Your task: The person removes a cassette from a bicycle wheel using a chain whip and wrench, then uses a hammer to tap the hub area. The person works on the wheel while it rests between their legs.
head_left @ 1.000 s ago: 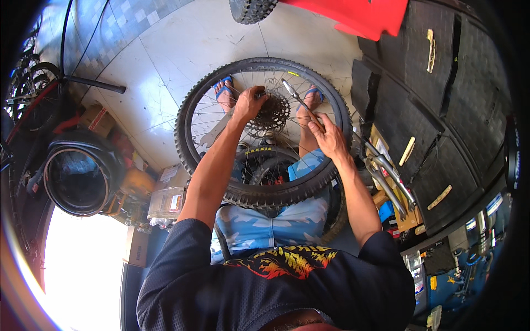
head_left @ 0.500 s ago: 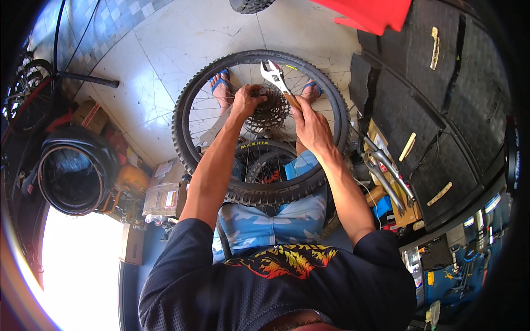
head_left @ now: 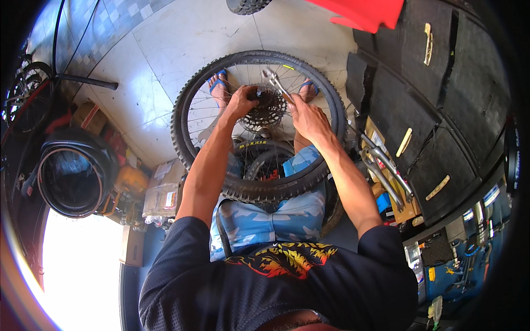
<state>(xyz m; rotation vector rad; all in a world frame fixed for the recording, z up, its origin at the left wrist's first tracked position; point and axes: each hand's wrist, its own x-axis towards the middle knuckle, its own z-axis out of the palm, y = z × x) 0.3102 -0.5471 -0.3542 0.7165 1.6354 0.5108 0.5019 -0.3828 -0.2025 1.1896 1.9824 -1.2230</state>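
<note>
Head view: wheel (head_left: 210, 83) flat on lap, left hand (head_left: 241, 103) closed on cassette (head_left: 269, 113), right hand (head_left: 307, 117) gripping wrench (head_left: 273, 83). Open tile floor (head_left: 165, 49) beyond tyre; tan boxes (head_left: 163, 190) with pale labels, probably cardboard, left of knee.

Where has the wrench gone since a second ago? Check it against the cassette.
Yes. The wrench, in the right hand, swung from right of the cassette to just above it.

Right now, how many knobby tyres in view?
3, maybe more hidden: the wheel's tyre on the person's lap, a second tyre under it showing through the spokes, and one tyre cut off by the top edge.
</note>
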